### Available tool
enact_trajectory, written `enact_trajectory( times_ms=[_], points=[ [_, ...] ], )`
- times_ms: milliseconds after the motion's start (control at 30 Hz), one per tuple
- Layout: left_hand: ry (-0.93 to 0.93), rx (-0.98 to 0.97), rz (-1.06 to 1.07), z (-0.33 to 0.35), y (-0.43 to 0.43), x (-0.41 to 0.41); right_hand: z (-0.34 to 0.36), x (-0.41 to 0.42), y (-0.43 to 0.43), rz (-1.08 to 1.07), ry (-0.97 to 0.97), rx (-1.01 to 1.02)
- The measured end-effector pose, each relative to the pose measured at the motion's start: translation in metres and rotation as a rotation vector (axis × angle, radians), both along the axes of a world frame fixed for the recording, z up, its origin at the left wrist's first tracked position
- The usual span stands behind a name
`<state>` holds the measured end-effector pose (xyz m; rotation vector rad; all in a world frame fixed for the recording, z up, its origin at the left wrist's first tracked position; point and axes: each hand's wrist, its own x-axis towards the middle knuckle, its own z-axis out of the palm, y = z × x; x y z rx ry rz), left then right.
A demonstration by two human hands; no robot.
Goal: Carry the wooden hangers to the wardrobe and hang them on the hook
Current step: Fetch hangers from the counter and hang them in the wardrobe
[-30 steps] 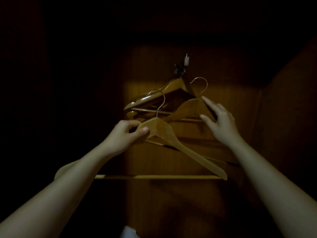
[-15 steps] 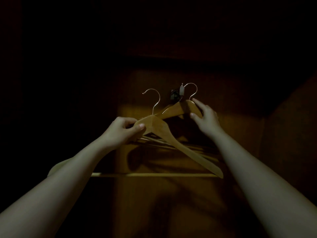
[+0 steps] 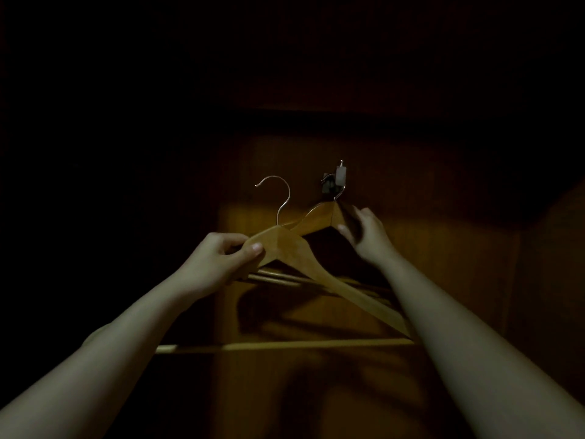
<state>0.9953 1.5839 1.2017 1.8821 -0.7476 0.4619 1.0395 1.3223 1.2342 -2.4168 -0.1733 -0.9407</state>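
Note:
Inside a dark wardrobe, my left hand (image 3: 218,264) grips a wooden hanger (image 3: 316,267) at its neck; its metal crook (image 3: 278,194) points up, free of the hook. A small wall hook (image 3: 335,180) sits on the wardrobe's back panel. From it hangs a second wooden hanger (image 3: 316,221), its wire looped over the hook. My right hand (image 3: 364,239) holds that hanger's right shoulder, thumb below and fingers above; the hand is blurred. More hanger bars show dimly behind the two.
The wardrobe's back panel (image 3: 427,248) is lit only in a patch around the hook. A side wall (image 3: 550,280) stands at the right. Everything to the left and above is black.
My right hand lifted its hanger and set its wire over the wall hook. My left hand with the other hanger stayed almost still.

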Motion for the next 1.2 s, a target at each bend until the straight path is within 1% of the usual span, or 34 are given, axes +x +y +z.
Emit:
enact_trajectory(
  times_ms=[167, 233, 300, 367, 433, 533, 700, 767, 833, 900, 933, 967, 1033, 1100, 1133, 1200],
  points=[
    [0.002, 0.017, 0.004, -0.005, -0.004, -0.007, -0.007, -0.004, 0.007, -0.064, 0.018, 0.091],
    [0.009, 0.022, -0.007, -0.007, -0.005, -0.01, -0.006, -0.01, 0.011, -0.158, 0.016, 0.032],
    [0.014, 0.031, -0.018, -0.007, -0.005, -0.014, -0.002, -0.016, 0.013, -0.25, -0.027, -0.054],
    [0.011, 0.048, -0.022, -0.006, -0.005, -0.017, 0.0, -0.019, 0.011, -0.274, -0.061, -0.135],
    [-0.005, 0.061, -0.029, -0.005, -0.006, -0.022, -0.002, -0.023, 0.006, -0.25, -0.082, -0.181],
    [-0.02, 0.064, -0.045, -0.003, -0.01, -0.027, -0.009, -0.041, 0.0, -0.143, -0.144, -0.124],
    [-0.071, 0.139, -0.058, -0.001, -0.024, -0.032, -0.027, -0.094, 0.008, 0.223, -0.052, -0.055],
    [-0.083, 0.146, -0.064, 0.002, -0.033, -0.033, -0.032, -0.116, 0.011, 0.293, -0.057, -0.078],
    [-0.097, 0.143, -0.076, 0.006, -0.044, -0.035, -0.036, -0.131, 0.011, 0.243, -0.071, -0.201],
    [-0.123, 0.147, -0.095, 0.011, -0.055, -0.037, -0.041, -0.137, 0.01, 0.117, -0.123, -0.396],
    [-0.128, 0.147, -0.106, 0.013, -0.06, -0.038, -0.043, -0.137, 0.009, 0.074, -0.165, -0.448],
    [-0.13, 0.147, -0.112, 0.016, -0.065, -0.038, -0.044, -0.136, 0.006, 0.057, -0.21, -0.454],
    [-0.128, 0.136, -0.118, 0.02, -0.075, -0.037, -0.042, -0.132, -0.003, 0.075, -0.274, -0.399],
    [-0.149, 0.13, -0.114, 0.023, -0.086, -0.034, -0.039, -0.128, -0.011, 0.098, -0.281, -0.353],
    [-0.189, 0.164, -0.08, 0.024, -0.091, -0.033, -0.037, -0.126, -0.015, 0.1, -0.274, -0.334],
    [-0.33, 0.352, 0.09, 0.028, -0.099, -0.027, -0.032, -0.118, -0.019, 0.09, -0.243, -0.283]
  ],
)
